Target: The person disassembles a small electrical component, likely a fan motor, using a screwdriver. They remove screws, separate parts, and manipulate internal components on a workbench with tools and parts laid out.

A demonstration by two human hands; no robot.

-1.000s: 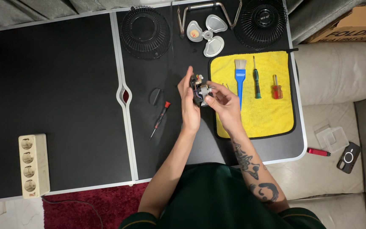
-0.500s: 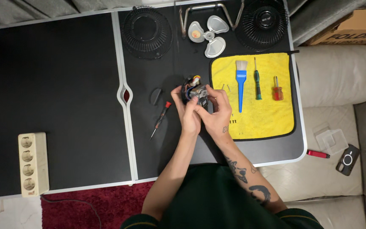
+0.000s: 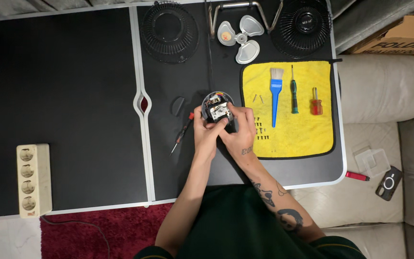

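Both hands met over the dark tabletop, holding a small fan motor housing between them. Left hand cupped the round casing from below and from its left side, fingers curled about the rim. Right hand closed on the opposite side, with fingertips pressed at the exposed metal and wiring in the open face. The housing sat just above the tabletop, between a red-handled screwdriver on the left and a yellow cloth on the right.

The unit appeared rigid and fairly dense for its size, with a hard plastic shell; the bared internals looked delicate, so the outer rim seemed the safer place to grip.

On the cloth lay a blue brush, a green screwdriver, a short orange screwdriver and a scatter of small dark screws. Beyond these lay two black fan grilles, a pale three-bladed impeller and a bent metal stand. A cream power strip rested near the tabletop's left edge.
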